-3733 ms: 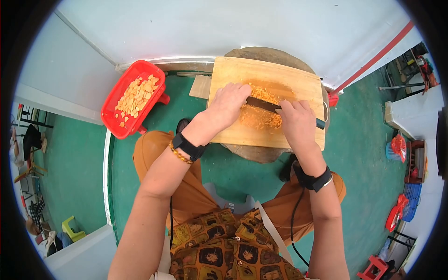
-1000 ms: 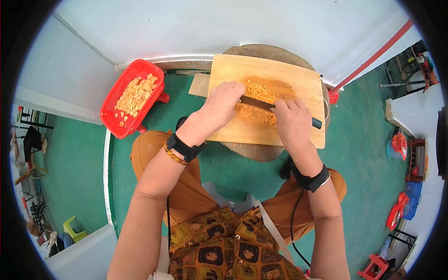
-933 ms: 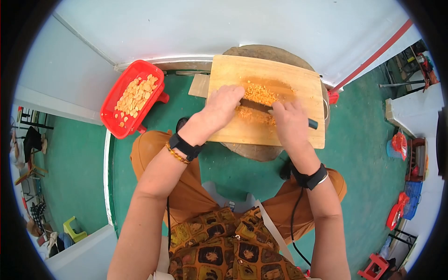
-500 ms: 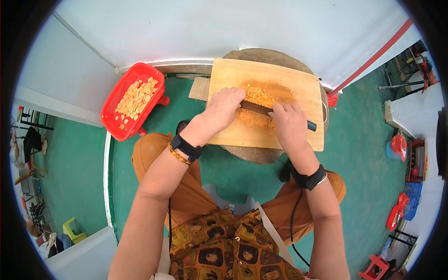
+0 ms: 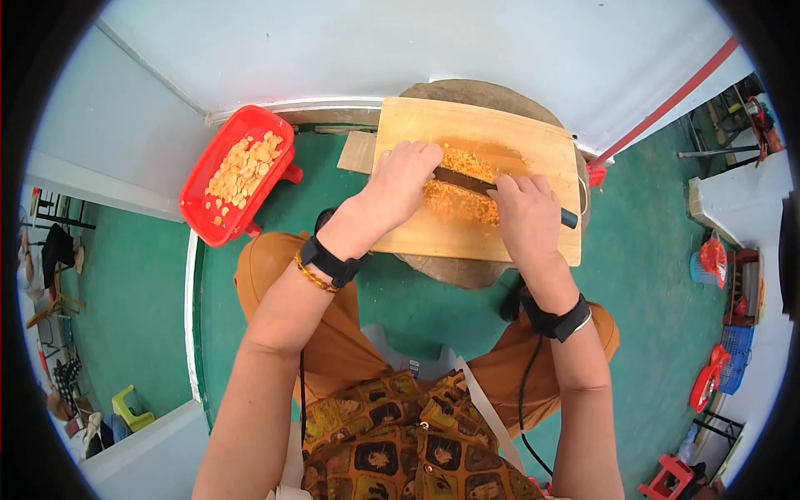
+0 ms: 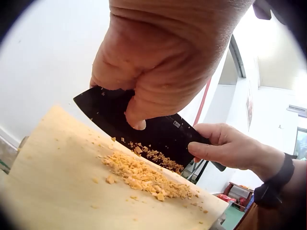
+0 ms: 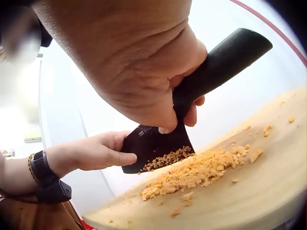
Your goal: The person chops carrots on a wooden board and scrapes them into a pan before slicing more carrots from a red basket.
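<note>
A dark cleaver point(image 5: 467, 181) spans the orange chopped bits point(image 5: 467, 162) on the wooden cutting board point(image 5: 400, 125). My left hand point(image 5: 402, 179) pinches the far end of the blade by its spine, its thumb flat on the blade's side in the left wrist view. The right hand point(image 5: 531, 212) grips the cleaver where the dark handle point(image 7: 235, 60) meets the blade, thumb and fingers on opposite sides. Small crumbs cling to the lower part of the blade point(image 6: 148, 136). A loose heap of chopped bits point(image 7: 196, 172) lies right by the cutting edge.
Beneath the board is a round wooden block point(image 5: 458, 271) against the white wall point(image 5: 350, 50). To the left, a red plastic basin point(image 5: 196, 179) on legs holds thin orange slices point(image 5: 243, 171). A cardboard piece point(image 5: 357, 152) pokes out beside the board.
Over the last second the cleaver shifts left and toward the body, then back right and away, both hands keeping their hold. The red basin's slices look the same.
</note>
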Available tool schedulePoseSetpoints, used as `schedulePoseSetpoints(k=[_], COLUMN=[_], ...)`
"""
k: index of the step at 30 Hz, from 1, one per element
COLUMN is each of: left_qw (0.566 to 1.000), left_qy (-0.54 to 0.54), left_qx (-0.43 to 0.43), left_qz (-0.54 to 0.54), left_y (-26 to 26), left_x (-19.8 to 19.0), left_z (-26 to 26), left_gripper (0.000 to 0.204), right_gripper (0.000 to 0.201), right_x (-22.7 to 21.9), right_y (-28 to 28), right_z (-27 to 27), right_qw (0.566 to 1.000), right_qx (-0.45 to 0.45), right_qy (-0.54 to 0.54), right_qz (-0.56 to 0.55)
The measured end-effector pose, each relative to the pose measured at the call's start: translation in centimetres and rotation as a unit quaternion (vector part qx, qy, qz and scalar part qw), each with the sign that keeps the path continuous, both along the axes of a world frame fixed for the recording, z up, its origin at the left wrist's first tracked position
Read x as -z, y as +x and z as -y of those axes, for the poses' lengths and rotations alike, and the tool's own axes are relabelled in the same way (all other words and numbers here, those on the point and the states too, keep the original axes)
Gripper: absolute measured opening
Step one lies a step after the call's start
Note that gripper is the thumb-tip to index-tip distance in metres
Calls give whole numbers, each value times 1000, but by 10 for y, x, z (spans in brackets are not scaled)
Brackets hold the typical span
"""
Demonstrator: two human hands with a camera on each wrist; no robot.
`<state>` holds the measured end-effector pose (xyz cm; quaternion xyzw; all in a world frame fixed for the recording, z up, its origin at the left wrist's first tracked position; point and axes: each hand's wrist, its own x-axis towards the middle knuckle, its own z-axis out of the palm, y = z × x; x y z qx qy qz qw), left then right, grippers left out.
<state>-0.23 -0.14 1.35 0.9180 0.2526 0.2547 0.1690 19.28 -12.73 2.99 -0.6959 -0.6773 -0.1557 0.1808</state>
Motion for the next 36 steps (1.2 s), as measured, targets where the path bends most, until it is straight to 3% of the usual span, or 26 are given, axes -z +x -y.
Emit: schedulePoseSetpoints(k=[5, 11, 14, 20, 26, 36], left_qw=[999, 1000, 997, 1000, 1000, 999], left_qy=[-13, 13, -21, 14, -18, -11], left_qx=[-18, -2, -42, 1, -8, -26], left_qz=[-25, 4, -67, 8, -9, -31], left_y=[3, 1, 6, 1, 4, 7], left_x=[17, 0, 12, -3, 18, 11], left_z=[-3, -3, -1, -2, -5, -6], left_gripper=[17, 16, 16, 17, 18, 18], right_gripper=[16, 16, 15, 15, 15, 15], right_x=[12, -4, 16, -4, 15, 13], right_y=[2, 1, 2, 0, 3, 4], right_z=[-4, -2, -6, -2, -6, -9], right_qw=[1000, 1000, 1000, 1000, 1000, 1000], right_qx=[-10, -3, -5, 3, -11, -2], right_qy=[-4, 22, 5, 13, -2, 7], right_qz=[-4, -6, -1, -6, -2, 1])
